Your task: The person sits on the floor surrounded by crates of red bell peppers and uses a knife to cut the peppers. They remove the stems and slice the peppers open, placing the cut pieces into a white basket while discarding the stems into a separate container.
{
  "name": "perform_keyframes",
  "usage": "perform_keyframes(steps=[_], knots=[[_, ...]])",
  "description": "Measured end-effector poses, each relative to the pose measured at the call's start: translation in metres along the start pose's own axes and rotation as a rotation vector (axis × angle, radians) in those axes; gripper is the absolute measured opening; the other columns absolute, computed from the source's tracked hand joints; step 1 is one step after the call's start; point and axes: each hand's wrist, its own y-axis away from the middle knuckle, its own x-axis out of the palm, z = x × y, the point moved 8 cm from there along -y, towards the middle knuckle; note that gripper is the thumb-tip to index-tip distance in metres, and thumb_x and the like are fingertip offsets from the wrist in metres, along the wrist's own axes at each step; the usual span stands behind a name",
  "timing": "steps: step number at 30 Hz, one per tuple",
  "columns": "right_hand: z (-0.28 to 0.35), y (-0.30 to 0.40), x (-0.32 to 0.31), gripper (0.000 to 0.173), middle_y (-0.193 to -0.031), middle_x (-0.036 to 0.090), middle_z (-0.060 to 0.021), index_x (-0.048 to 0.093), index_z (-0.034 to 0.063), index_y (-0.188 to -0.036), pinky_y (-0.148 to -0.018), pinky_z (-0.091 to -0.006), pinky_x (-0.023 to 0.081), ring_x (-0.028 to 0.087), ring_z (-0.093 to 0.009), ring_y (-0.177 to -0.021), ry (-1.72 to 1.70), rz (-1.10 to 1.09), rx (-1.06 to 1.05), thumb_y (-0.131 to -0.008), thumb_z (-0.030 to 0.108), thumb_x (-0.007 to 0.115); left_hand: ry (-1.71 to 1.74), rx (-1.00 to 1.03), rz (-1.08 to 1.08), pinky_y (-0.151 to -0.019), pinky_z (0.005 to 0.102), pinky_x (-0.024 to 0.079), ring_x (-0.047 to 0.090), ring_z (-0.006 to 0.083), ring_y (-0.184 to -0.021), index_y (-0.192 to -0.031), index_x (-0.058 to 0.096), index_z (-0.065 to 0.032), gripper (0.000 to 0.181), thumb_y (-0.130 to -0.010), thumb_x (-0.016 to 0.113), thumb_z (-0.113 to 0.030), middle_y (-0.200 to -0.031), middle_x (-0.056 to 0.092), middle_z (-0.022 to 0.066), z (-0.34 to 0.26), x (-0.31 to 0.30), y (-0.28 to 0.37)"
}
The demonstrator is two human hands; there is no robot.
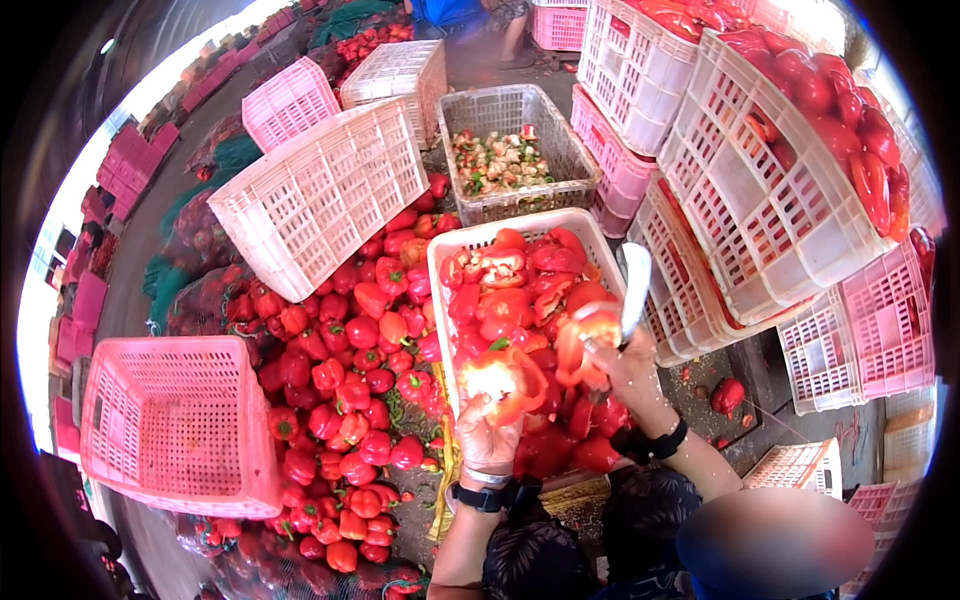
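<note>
Over a white plastic crate (611, 259) full of split red bell peppers, my left hand (484, 439) holds an opened piece of red bell pepper (525, 386), its inside pale and brightly lit. To its right, my right hand (630, 367) grips a curved knife (636, 285), the blade pointing up, together with another cut piece of red pepper (585, 345), somewhat blurred. The knife's handle is hidden in the fist. Just behind the crate is a grey plastic crate (525, 196) with pepper cores and seeds (499, 161) in it.
Whole red bell peppers (360, 330) are heaped at left, with a pink crate (180, 442) and a tilted white crate (322, 195) by them. Stacked crates (765, 187) of cut peppers rise at right. Another person (480, 15) is at the top. Net sacks (202, 232) lie left.
</note>
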Motion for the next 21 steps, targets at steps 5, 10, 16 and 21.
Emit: perform_keyframes(steps=[5,10,16,21], knots=[[0.021,-0.025,-0.02,0.054,-0.1,0.068,-0.0118,0.053,-0.0029,-0.132,-0.077,-0.0337,0.053,0.066,-0.021,-0.086,0.751,-0.057,-0.236,-0.085,0.013,0.074,0.003,-0.006,0.036,-0.107,0.052,0.048,0.06,0.0345,-0.122,-0.135,0.052,0.0017,0.054,-0.083,0.067,-0.004,-0.131,0.062,0.0184,-0.014,0.013,0.006],[0.02,-0.01,0.025,0.069,-0.137,0.058,-0.0225,0.053,0.0048,-0.14,-0.105,-0.0401,0.047,0.057,-0.035,-0.128,0.936,0.25,-0.391,-0.079,0.023,0.078,-0.276,-0.05,0.046,-0.104,0.0462,0.051,0.063,0.0313,-0.117,-0.134,0.053,0.0033,0.05,-0.085,0.063,-0.002,-0.125,0.065,0.0169,-0.007,0.036,0.006],[0.013,0.012,0.07,0.067,-0.119,0.064,-0.0142,0.051,0.0143,-0.142,-0.088,-0.0419,0.054,0.065,-0.034,-0.106,0.803,0.577,-0.337,-0.077,0.006,0.066,-0.527,-0.154,0.106,-0.104,0.0378,0.047,0.06,0.0239,-0.117,-0.138,0.048,0.0044,0.054,-0.088,0.061,-0.013,-0.129,0.061,0.0128,0.006,0.054,0.013],[0.018,0.009,0.06,0.06,-0.11,0.066,-0.0197,0.055,0.0048,-0.133,-0.088,-0.0408,0.054,0.066,-0.035,-0.104,0.679,0.342,-0.407,-0.075,0.009,0.071,-0.567,-0.173,0.15,-0.104,0.0336,0.044,0.058,0.0199,-0.12,-0.143,0.044,0.0029,0.055,-0.092,0.058,-0.012,-0.133,0.059,0.0102,0.012,0.062,0.016]])
